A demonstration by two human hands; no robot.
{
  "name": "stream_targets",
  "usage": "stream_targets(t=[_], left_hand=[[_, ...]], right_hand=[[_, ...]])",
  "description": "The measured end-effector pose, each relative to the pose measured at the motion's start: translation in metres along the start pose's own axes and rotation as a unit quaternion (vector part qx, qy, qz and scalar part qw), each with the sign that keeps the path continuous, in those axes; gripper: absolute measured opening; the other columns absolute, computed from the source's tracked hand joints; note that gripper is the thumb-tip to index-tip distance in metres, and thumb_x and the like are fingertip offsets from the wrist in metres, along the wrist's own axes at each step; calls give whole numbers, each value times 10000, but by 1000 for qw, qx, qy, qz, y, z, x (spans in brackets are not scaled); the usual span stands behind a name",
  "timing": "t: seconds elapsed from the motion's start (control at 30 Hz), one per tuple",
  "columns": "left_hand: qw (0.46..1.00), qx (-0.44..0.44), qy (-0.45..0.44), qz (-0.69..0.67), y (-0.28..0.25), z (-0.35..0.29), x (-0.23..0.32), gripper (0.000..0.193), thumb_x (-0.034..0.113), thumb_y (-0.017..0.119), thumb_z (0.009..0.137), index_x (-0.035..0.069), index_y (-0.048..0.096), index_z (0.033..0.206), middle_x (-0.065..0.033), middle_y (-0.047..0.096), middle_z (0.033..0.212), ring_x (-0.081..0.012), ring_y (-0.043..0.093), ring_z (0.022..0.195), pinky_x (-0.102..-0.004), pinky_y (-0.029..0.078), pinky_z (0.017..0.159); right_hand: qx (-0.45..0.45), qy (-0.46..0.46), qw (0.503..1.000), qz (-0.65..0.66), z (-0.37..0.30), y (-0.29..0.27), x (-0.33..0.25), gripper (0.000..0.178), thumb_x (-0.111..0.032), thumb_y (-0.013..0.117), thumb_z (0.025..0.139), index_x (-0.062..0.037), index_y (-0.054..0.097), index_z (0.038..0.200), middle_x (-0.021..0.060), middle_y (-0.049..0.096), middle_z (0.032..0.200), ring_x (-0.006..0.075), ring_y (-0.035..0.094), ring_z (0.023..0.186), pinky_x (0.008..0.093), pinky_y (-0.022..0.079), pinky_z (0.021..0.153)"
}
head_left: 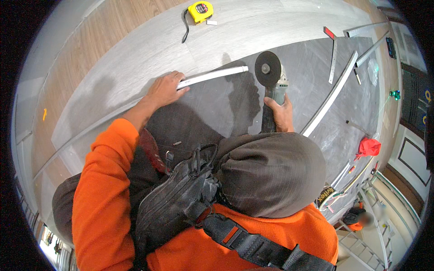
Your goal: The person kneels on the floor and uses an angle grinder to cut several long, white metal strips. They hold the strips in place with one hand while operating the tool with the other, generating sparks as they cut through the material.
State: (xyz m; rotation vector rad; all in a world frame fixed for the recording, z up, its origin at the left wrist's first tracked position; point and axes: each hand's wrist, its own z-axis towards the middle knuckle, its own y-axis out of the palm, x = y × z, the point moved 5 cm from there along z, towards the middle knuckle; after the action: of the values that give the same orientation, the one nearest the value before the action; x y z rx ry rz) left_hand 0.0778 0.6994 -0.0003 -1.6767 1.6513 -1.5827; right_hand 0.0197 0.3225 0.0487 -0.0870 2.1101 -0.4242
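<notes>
My left hand [168, 89] is closed around a narrow white trim strip [212, 77], near the strip's right end. That end sticks out past my fingers over the grey floor sheet, and the strip seems to run on behind my hand to the left. In my right hand [281, 114] is an angle grinder [278, 93], gripped by its body. Its dark cutting disc [270, 61] stands upright just right of the strip's end, with a gap between them. Whether the disc is spinning cannot be told.
A yellow tape measure [200, 12] lies ahead on the light boards. To the right are a red-handled square [333, 49], a long white strip [332, 94] and a red cloth or bag [369, 147]. Another person [354, 218] is near ladders at the lower right.
</notes>
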Motion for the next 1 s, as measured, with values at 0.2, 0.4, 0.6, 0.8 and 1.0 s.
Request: stream_targets(t=[0.2, 0.4, 0.6, 0.8, 1.0], left_hand=[[998, 53, 20, 39, -18, -2, -1, 537, 372, 745, 872, -24, 581, 1197, -227, 672, 1162, -376, 672, 1056, -476, 532, 899], [997, -38, -37, 53, -42, 13, 2, 508, 351, 786, 816, 21, 569, 1134, -211, 703, 1097, -403, 682, 1040, -470, 536, 912], [991, 45, -39, 119, -50, 16, -9, 518, 401, 771, 857, 89, 577, 1223, -195, 703, 1122, -359, 703, 1023, -457, 573, 865], [983, 15, -84, 163, -39, 11, -14, 617, 516, 732, 875, 181, 544, 1357, -119, 721, 1171, -336, 734, 958, -451, 602, 797], [985, 79, -48, 145, -24, 1, -18, 710, 531, 751, 846, 238, 509, 1444, -115, 709, 1238, -310, 728, 1014, -434, 597, 813]], right_hand=[[8, 18, 999, 47, -7, -2, -3, 512, -175, 800, 797, 12, 591, 1227, 78, 666, 961, 174, 633, 821, 333, 505, 759], [11, 7, 998, 64, -2, -14, 11, 534, -183, 800, 802, 16, 573, 1242, 82, 666, 943, 179, 648, 797, 349, 518, 733], [8, 35, 996, 80, -4, -15, 17, 500, -169, 788, 810, 22, 602, 1232, 95, 695, 1002, 197, 662, 864, 351, 523, 797], [22, 45, 994, 100, -11, -14, 8, 476, -137, 784, 809, 22, 604, 1220, 86, 691, 982, 195, 657, 839, 346, 521, 774], [10, 12, 997, 71, -7, -13, 12, 543, -182, 785, 819, 38, 585, 1273, 123, 704, 1043, 221, 672, 877, 363, 534, 800]])
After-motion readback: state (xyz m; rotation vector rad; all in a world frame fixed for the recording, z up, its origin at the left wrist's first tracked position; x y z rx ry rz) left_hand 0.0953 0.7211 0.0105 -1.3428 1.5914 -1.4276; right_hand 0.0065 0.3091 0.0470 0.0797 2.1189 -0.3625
